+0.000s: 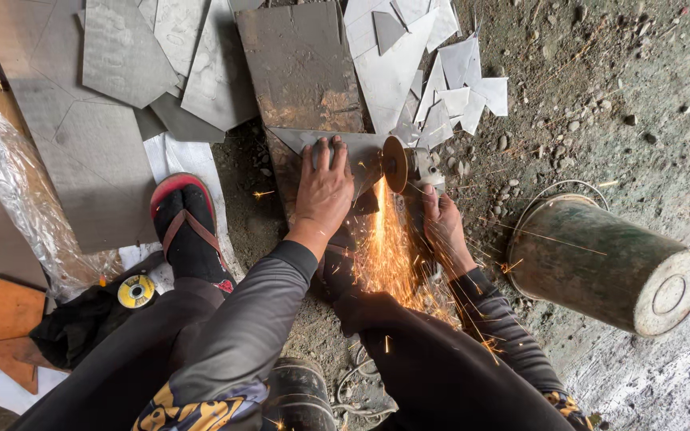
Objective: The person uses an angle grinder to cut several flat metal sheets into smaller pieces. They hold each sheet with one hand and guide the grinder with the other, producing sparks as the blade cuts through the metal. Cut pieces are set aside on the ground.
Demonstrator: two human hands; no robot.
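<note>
Head view: the left hand point(325, 187) presses flat, fingers spread, on a metal sheet point(337, 148). The right hand point(441, 223) grips a grinder point(409, 166) whose disc meets the sheet, throwing sparks point(385, 255).

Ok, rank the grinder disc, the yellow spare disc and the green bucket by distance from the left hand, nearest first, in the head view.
1. Grinder disc: just right of the left hand, at the sheet's edge.
2. Yellow spare disc: lower left, on the ground beside the sandalled foot.
3. Green bucket: far right, lying on its side.
</note>
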